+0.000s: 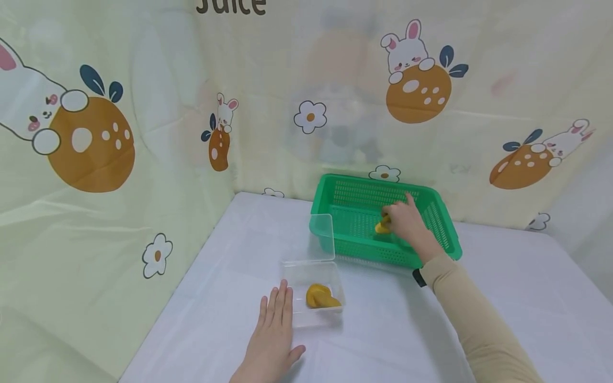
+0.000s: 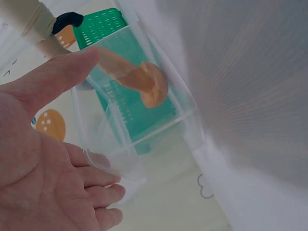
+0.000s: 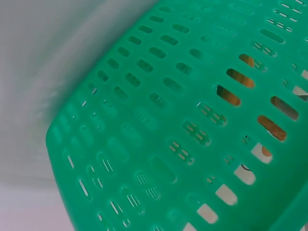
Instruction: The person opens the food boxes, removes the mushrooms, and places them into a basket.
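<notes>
A clear plastic box (image 1: 312, 318) with its lid (image 1: 322, 239) raised stands on the white table. In it lies a mustard-yellow rounded lump (image 1: 320, 296) with a narrower end, its kind unclear. My left hand (image 1: 273, 330) lies along the box's left side, fingers straight; from the left wrist view, the same hand (image 2: 53, 149) has its palm turned to the box. Inside the green basket (image 1: 351, 247), my right hand (image 1: 407, 221) pinches a similar yellow lump (image 1: 381, 226), partly hidden by the fingers. Slotted basket wall (image 3: 159, 110) fills the right wrist view, hiding that hand.
Behind the white table (image 1: 383, 330) hangs a cream curtain (image 1: 268, 69) printed with rabbits, oranges and flowers. The basket stands near the table's back edge, and the box's raised lid is close to its left front corner.
</notes>
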Motion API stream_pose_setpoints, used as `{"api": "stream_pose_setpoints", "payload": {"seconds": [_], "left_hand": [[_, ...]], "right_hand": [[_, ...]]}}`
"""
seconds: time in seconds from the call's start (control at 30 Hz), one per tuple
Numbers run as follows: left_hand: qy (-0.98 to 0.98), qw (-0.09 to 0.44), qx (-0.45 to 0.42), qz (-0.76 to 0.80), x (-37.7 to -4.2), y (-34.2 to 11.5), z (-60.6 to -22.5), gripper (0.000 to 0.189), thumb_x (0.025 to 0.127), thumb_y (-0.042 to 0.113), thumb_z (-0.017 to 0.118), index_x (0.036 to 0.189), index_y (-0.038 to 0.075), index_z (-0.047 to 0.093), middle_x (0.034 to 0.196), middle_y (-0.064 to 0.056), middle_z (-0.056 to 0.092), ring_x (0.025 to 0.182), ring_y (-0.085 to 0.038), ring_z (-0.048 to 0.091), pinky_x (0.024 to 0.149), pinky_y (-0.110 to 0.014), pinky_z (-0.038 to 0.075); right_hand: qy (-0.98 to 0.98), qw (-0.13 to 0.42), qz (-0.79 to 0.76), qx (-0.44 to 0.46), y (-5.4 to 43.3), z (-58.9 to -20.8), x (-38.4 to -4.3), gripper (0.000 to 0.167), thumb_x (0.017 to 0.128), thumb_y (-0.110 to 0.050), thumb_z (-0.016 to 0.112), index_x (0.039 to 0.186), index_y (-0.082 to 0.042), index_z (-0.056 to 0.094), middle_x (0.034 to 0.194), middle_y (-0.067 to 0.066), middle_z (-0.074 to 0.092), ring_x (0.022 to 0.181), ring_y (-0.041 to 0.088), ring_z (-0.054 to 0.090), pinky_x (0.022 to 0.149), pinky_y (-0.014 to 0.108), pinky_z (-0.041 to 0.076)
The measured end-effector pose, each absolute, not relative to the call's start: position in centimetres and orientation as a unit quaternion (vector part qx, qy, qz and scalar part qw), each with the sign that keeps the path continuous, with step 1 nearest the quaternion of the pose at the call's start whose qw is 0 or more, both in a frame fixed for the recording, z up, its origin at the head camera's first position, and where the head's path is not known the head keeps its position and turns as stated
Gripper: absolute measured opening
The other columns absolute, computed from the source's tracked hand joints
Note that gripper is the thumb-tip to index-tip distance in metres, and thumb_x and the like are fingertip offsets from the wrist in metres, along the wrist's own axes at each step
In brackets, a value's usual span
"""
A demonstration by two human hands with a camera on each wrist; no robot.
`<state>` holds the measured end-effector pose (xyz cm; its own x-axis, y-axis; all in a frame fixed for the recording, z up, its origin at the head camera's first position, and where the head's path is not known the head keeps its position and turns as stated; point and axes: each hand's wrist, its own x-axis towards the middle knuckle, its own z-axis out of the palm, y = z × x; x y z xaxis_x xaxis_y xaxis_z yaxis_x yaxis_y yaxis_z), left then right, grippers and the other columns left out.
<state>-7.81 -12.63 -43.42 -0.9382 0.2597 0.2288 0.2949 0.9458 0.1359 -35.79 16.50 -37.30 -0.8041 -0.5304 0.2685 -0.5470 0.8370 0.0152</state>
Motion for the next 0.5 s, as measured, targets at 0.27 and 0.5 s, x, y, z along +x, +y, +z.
{"api": "stream_pose_setpoints", "payload": {"seconds": [0.27,0.5], "left_hand": [[-0.981,0.107,-0.14,-0.085,-7.8,-12.6,-43.4,0.106,0.074,0.044,0.073,0.142,-0.011,0.013,0.15,-0.025,0.005,0.136,-0.038,0.01,0.108,-0.049,0.013],[-0.981,0.098,-0.139,-0.093,-7.8,-12.6,-43.4,0.106,0.073,0.042,0.075,0.142,-0.011,0.013,0.15,-0.025,0.005,0.136,-0.038,0.011,0.108,-0.049,0.012]], "right_hand": [[-0.955,0.099,0.053,0.276,16.5,-37.5,-35.6,0.021,0.074,0.002,0.072,0.094,0.002,0.069,0.089,0.015,0.068,0.089,0.036,0.06,0.102,0.064,0.006],[-0.955,0.082,0.061,0.278,16.6,-38.3,-35.7,0.019,0.076,0.002,0.07,0.095,0.002,0.069,0.089,0.013,0.068,0.088,0.034,0.062,0.101,0.066,0.004]]}}
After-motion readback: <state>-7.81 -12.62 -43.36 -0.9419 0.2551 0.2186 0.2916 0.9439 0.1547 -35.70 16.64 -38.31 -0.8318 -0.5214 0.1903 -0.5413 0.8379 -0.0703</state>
